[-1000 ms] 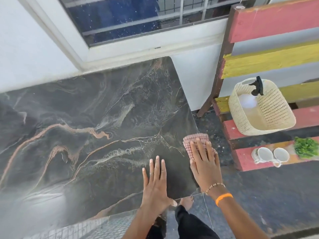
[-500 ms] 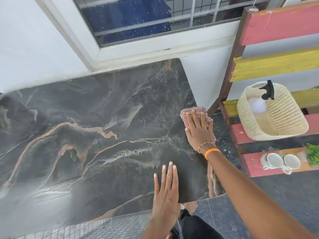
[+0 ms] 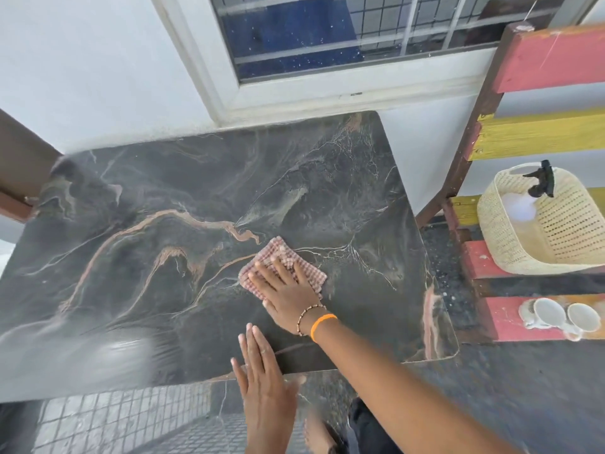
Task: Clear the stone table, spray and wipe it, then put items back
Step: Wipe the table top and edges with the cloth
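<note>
The dark stone table [image 3: 137, 290] with orange and white veins fills the middle of the view. My right hand [image 3: 286, 291] presses flat on a folded pink checked cloth [image 3: 281, 262] near the table's centre right, fingers straight. My left hand [image 3: 262, 378] lies flat with straight fingers on the table's near edge, holding nothing. On the bench at the right, a cream woven basket [image 3: 569, 253] holds a spray bottle [image 3: 541, 183] with a black trigger, and two white cups [image 3: 564, 316] lie on a red slat below it.
A bench of red and yellow wooden slats [image 3: 537, 136] stands to the right of the table. A white wall and a barred window [image 3: 343, 34] lie behind the table. A brown beam [image 3: 19, 165] sits at the far left. Tiled floor runs below the near edge.
My right hand has slid the cloth from the table's right edge leftward toward the centre. My left hand stays flat at the near edge.
</note>
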The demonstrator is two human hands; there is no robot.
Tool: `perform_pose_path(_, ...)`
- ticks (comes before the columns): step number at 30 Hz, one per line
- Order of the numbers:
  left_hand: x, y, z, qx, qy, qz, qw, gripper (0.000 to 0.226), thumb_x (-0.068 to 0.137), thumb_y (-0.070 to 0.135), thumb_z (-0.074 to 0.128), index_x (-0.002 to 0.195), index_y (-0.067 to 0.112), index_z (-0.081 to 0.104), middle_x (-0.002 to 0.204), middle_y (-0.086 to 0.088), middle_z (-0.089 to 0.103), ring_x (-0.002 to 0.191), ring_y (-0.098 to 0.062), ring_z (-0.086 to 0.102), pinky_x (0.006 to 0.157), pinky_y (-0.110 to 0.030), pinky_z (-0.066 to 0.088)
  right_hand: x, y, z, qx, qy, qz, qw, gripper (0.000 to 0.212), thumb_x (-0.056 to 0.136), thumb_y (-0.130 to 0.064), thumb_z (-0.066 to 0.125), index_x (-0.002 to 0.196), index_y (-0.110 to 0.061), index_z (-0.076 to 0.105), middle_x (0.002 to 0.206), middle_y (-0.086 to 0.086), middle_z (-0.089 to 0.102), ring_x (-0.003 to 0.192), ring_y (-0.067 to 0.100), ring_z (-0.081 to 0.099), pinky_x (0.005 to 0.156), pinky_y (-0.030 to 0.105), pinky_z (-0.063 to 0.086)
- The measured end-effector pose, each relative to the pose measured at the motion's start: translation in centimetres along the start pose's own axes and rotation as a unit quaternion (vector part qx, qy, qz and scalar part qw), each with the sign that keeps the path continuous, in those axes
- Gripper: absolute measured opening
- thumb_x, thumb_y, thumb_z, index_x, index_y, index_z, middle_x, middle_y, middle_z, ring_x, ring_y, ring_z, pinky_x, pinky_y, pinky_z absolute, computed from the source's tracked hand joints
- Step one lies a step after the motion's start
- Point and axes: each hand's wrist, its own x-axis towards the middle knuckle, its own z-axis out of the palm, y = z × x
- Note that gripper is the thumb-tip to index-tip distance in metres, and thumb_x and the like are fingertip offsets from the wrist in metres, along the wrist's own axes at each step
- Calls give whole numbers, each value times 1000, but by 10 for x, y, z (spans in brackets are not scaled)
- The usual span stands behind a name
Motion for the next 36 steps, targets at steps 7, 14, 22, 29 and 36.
perform_pose_path(7,-7,-14,-7,15,-3,47,999,102,90,39,51,132,14,-38,151,-1,-29,131,-22,-37,116,-42,-10,-102,35,8,-74,47,12,996,56,90,-36,34,144,-35,22,153,-12,27,142,22,24,112,54,22)
perform_pose_path(14,-22,-17,-4,-24,56,119,991,63,77,15,70,134,14,44,132,-5,52,126,-30,44,106,-39,38,-164,106,-5,-33,78,331,940,58,95,-34,29,147,-33,2,158,-11,1,146,19,2,117,49,12)
perform_pose_path(22,-53,-55,7,-65,40,2,997,40,82,13,55,120,24,46,121,4,50,110,-21,45,89,-30,40,-146,-8,30,37,54,302,951,79,87,-46,40,147,-25,-8,158,-2,-14,145,30,-11,113,58,-1)
perform_pose_path(29,-62,-77,14,-69,37,-39,996,70,85,8,50,145,16,15,151,1,26,138,-20,25,110,-31,30,-82,-86,41,-4,-23,87,996,91,82,-23,56,147,-24,-9,158,-3,-14,144,30,-15,112,59,-7)
perform_pose_path(36,-68,-60,24,-79,54,-32,995,70,82,-5,43,145,9,16,154,-6,21,142,-21,18,116,-34,23,-97,-56,33,-107,-49,-131,984,95,80,6,52,146,-36,-2,158,-11,-5,146,21,-5,115,52,-2)
